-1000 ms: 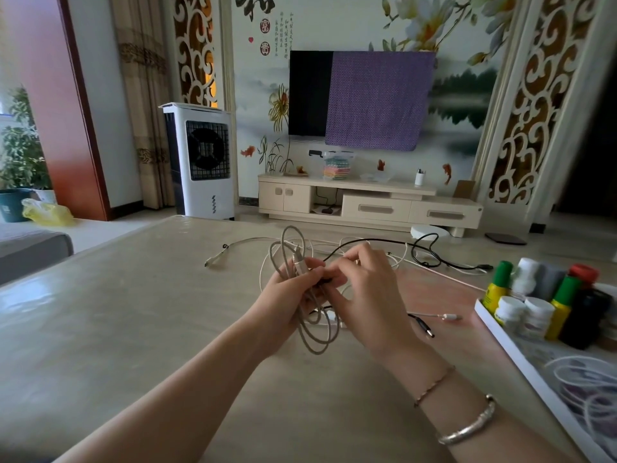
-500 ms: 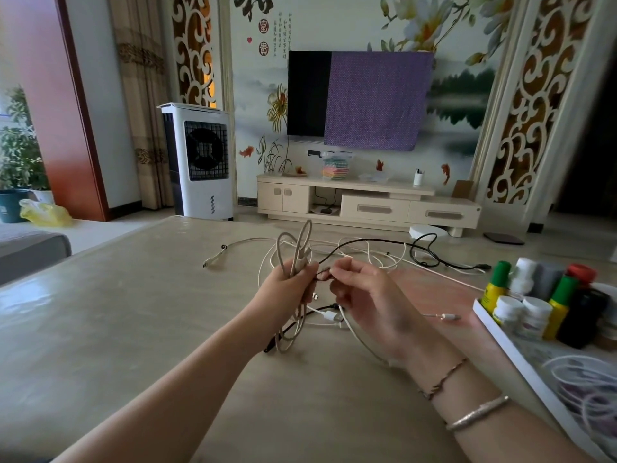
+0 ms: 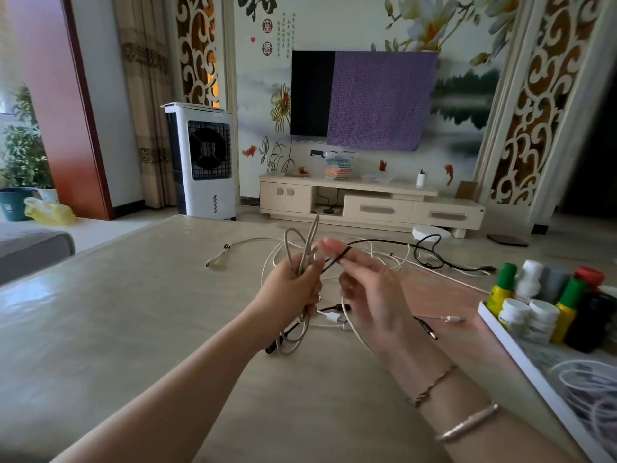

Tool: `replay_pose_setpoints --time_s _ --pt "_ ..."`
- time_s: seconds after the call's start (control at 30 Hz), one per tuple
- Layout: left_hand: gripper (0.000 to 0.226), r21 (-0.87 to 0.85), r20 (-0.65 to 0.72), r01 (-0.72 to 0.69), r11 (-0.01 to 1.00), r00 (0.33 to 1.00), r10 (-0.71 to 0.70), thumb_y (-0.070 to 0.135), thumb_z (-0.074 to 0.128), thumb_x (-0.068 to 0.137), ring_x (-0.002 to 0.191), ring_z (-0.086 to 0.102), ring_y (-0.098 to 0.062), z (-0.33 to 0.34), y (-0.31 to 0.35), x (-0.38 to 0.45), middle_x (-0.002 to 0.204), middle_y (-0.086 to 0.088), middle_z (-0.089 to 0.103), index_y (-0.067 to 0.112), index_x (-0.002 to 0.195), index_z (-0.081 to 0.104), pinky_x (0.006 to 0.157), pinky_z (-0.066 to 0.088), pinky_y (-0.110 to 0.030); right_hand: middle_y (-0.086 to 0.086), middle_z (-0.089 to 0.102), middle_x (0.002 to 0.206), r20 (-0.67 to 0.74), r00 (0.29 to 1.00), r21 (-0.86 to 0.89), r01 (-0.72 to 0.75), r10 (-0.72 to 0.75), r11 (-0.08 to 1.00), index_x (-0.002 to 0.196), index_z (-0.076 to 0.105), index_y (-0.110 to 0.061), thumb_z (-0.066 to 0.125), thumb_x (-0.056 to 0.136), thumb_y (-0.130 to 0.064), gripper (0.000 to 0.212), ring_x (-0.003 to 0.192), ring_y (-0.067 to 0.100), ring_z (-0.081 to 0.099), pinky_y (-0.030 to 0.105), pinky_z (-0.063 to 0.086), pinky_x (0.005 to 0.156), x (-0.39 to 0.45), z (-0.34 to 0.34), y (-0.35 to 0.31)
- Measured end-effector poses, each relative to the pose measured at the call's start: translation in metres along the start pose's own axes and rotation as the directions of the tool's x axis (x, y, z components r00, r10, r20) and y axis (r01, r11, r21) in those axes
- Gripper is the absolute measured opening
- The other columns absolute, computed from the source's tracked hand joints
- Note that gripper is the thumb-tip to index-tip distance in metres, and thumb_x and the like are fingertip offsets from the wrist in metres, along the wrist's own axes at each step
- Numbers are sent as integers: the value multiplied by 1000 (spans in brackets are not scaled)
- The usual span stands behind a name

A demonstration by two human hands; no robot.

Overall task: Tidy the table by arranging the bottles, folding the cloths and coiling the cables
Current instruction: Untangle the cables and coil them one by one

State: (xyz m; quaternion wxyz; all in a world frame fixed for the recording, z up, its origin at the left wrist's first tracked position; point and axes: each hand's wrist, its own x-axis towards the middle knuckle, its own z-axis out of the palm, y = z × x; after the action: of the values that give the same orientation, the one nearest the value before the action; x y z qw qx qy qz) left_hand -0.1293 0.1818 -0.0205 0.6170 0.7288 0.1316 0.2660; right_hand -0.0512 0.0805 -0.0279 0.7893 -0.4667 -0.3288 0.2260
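My left hand [image 3: 289,291] grips a bunch of grey cable loops [image 3: 302,243] above the beige table [image 3: 133,329]; loops stick up above the fist and hang below it. My right hand [image 3: 367,289] is just to the right, fingers loosely spread, with a black cable [image 3: 384,241] lying across its raised fingertips. Loose white cables [image 3: 397,259] and the rest of the black one lie tangled on the table behind my hands. Several bottles [image 3: 541,305] with green, white and red caps stand in a white tray [image 3: 521,355] at the right.
Coiled white cables [image 3: 587,385] lie in the near end of the tray. A plug end [image 3: 429,330] and a white connector [image 3: 334,317] lie by my right hand. Beyond the table stand a white air cooler [image 3: 203,162] and a TV cabinet [image 3: 367,203].
My right hand let go of the grey bundle, moved right and turned palm-up under the black cable. My left hand keeps the bundle, and its loops now stand narrower.
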Motion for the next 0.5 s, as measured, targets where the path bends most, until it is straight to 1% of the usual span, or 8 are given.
replay_pose_setpoints --time_s 0.07,0.13,0.17,0.23,0.3,0.33,0.4,0.5 --pt "31 34 42 -46 998 998 45 22 48 100 42 39 -9 5 -2 -1 48 7 42 14 71 40 41 35 -18 -9 75 95 -161 981 -229 67 -106 971 96 75 -18 57 92 -3 24 64 -2 55 10 41 59 3 5 5" --pt "29 32 81 -75 997 994 72 22 48 100 43 39 -8 6 -4 1 53 5 43 15 73 42 44 35 -22 -12 75 86 -196 972 -309 64 -130 949 92 76 -16 67 89 -16 10 76 -7 64 7 44 64 3 6 3" --pt "30 25 116 -76 997 991 73 22 47 100 43 38 -8 4 -4 2 53 4 42 15 72 43 45 35 -23 -14 75 88 -187 977 -341 31 -100 940 95 76 -18 68 88 -28 14 82 -8 64 11 45 68 2 4 1" --pt "34 59 230 -66 996 972 51 23 44 101 44 36 -9 -2 -5 3 51 7 41 15 68 44 46 34 -23 -16 71 108 -72 997 -364 -44 20 930 112 70 -23 56 85 -54 44 106 -4 60 25 45 85 0 -5 -3" --pt "42 149 363 -32 988 931 -25 21 40 103 43 35 -7 -5 -5 1 49 9 40 17 61 47 46 33 -21 -9 66 124 85 987 -282 -106 135 954 125 61 -14 48 78 -67 72 123 7 53 41 35 106 -3 -12 -9" --pt "46 205 411 -15 979 909 -73 19 39 103 42 34 -6 -5 -5 0 47 10 40 18 58 47 46 33 -19 -4 65 126 143 978 -255 -109 149 961 125 60 -9 51 73 -73 83 126 12 51 47 30 110 -5 -15 -12" --pt "46 326 476 -13 945 866 -153 16 39 103 41 31 -5 -4 -3 -3 45 12 38 17 57 40 45 31 -17 -2 66 125 201 974 -289 -44 105 956 117 66 -11 59 60 -81 90 128 13 51 51 26 112 -7 -19 -18" --pt "43 473 514 -45 880 825 -235 15 41 102 44 31 -7 -3 2 -5 50 9 37 17 59 35 48 29 -20 -4 68 121 242 968 -363 30 64 931 112 70 -17 60 62 -79 80 124 9 54 46 29 111 -6 -25 -23"
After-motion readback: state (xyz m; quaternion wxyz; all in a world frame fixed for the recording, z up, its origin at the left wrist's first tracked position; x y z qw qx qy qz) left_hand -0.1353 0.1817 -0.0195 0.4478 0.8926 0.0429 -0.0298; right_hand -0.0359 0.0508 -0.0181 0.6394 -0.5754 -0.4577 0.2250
